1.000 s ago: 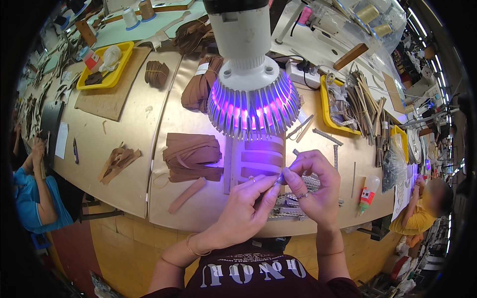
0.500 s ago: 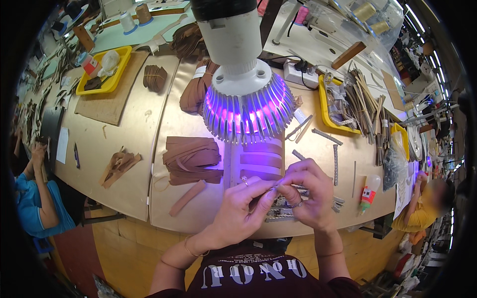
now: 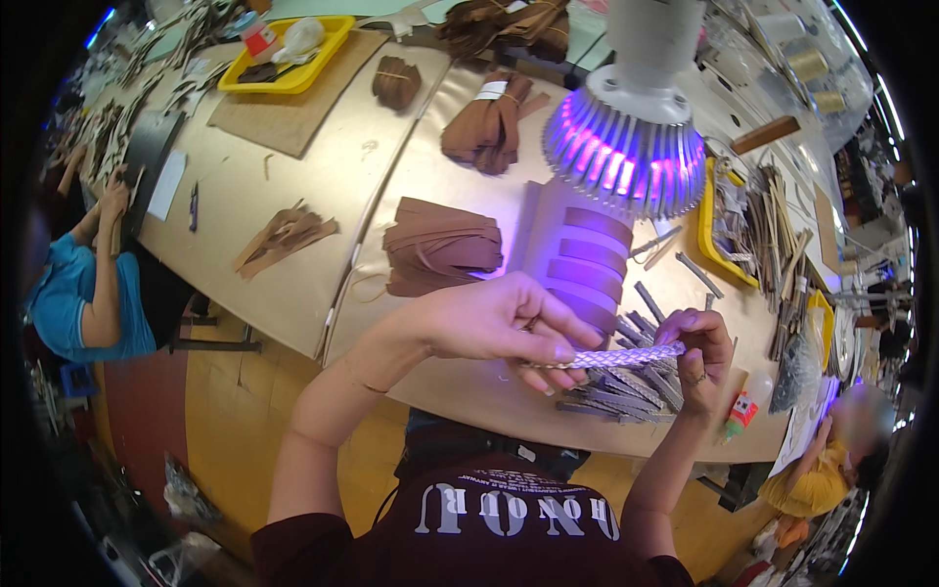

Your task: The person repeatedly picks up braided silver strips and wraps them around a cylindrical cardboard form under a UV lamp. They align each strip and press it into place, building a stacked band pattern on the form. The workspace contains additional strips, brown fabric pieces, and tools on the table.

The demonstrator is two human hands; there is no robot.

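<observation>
Workbench (image 3: 323,181) and everything on it lie farther right and higher in view than half a second earlier, and the two hands, previously meeting at their fingertips, are now drawn apart. Gold-toned and crossed by a seam, the bench fills the middle of the field. Above its right half hangs the finned lamp (image 3: 626,137), glowing violet as before. Below and to the left of the lamp, the board (image 3: 533,230) bears parallel brown strips (image 3: 592,269), more fully exposed than in the earlier view; the brown strap bundle (image 3: 445,249) rests just to its left, and the pile of grey braided pieces (image 3: 621,391) at its near end. Left hand (image 3: 518,318): thumb and fingers pinch the braided strip (image 3: 626,356) close to its left end, the wrist bent toward the right. Right hand (image 3: 699,352): fingers curled, the tips pinching the strip's opposite end, with the exact contact partly hidden. Between the hands the strip spans almost level, rising slightly to the right, raised in front of the pile and lit pale violet; earlier the fingers largely concealed what they held. Smallest, a ring (image 3: 698,379) encircles a right-hand finger.
</observation>
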